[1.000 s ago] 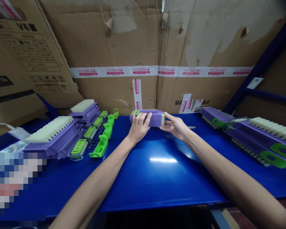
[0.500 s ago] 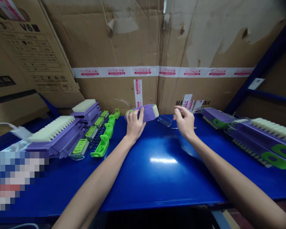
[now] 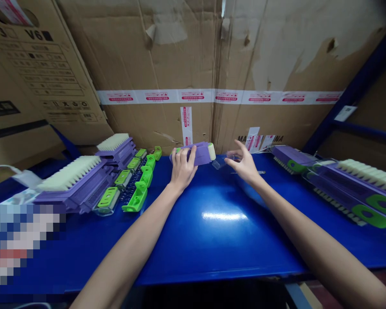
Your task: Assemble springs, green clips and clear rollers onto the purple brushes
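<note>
My left hand [image 3: 182,168] is wrapped round a purple plastic housing [image 3: 202,155] with green edging and a cream block at its right end. The housing is held a little above the back of the blue table [image 3: 209,240]. To its right, my right hand [image 3: 243,163] has its thumb and fingers spread. A clear plastic piece [image 3: 220,162] lies just left of its fingertips; whether they touch it I cannot tell. Partly behind that hand, a thin metal tool [image 3: 261,172] lies on the table.
Purple housings with cream pleated blocks [image 3: 72,172] stand at the left, beside green-topped metal parts [image 3: 123,178] and green brackets [image 3: 137,198]. More purple-and-green units [image 3: 347,184] lie at the right. A cardboard wall [image 3: 161,64] closes off the back.
My right hand has opened from curled fingers and moved slightly left toward the clear plastic piece. The left hand still grips the housing, almost unmoved.
</note>
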